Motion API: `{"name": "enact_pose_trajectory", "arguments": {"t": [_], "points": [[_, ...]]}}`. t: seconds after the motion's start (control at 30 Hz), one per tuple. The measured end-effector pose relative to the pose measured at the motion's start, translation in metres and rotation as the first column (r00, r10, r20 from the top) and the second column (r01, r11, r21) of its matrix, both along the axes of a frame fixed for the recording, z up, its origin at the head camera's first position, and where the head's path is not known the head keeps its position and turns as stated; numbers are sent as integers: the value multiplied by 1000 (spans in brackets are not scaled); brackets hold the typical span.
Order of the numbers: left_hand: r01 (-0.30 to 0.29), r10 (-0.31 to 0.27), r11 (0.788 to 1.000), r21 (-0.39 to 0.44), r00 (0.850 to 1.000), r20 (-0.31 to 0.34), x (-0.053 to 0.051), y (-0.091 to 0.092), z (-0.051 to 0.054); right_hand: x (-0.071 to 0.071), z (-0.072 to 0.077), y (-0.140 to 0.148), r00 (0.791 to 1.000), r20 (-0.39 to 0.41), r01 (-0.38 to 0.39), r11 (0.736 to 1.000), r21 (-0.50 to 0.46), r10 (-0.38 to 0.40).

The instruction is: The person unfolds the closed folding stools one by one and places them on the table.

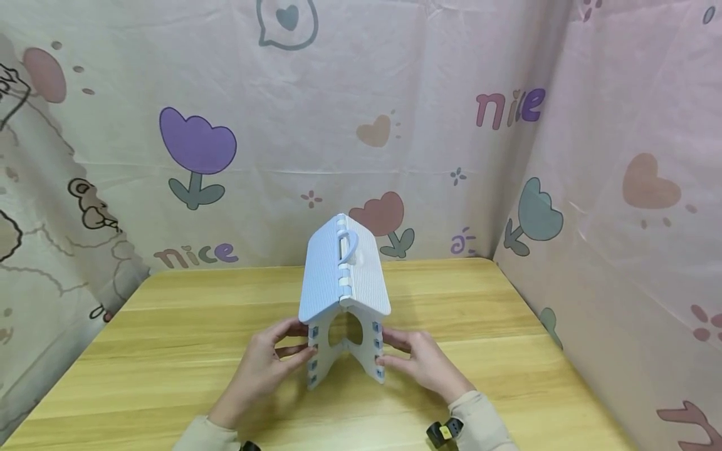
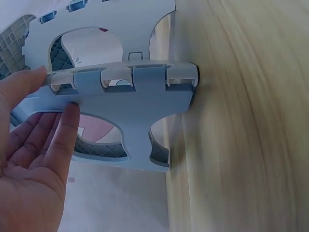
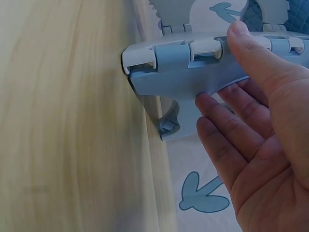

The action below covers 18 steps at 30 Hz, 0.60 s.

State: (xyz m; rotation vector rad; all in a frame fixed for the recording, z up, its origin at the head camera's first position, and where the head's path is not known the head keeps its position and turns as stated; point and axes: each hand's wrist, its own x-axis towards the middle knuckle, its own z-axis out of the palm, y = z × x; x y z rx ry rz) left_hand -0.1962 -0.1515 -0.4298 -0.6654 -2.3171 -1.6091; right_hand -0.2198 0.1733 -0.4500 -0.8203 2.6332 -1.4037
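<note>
A light blue and white plastic folding step stool [image 1: 345, 269] stands upright on the table, half folded. Its ribbed top peaks like a roof, with a small loop handle [image 1: 351, 245] on the ridge. Two hinged end panels below bend outward, each with a large cutout. My left hand [image 1: 269, 360] grips the left panel, thumb at the hinged edge and fingers on the outer face, as the left wrist view shows. On the other side my right hand [image 1: 422, 362] holds the right panel likewise, its thumb [image 3: 241, 36] over the hinge edge.
The wooden table [image 1: 186, 351] extends on both sides of the stool. Patterned cloth [image 1: 316, 125] hangs behind the table and along both sides. A black band with a yellow patch [image 1: 445, 432] is on the right wrist.
</note>
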Motion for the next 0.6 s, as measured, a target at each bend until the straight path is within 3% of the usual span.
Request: {"name": "enact_pose_trajectory", "arguments": {"t": [0.6], "points": [[0,0,1000,3,1000,12,-1,0,1,-1,-1,0,1000,-17,-3,1000,2,3]]}}
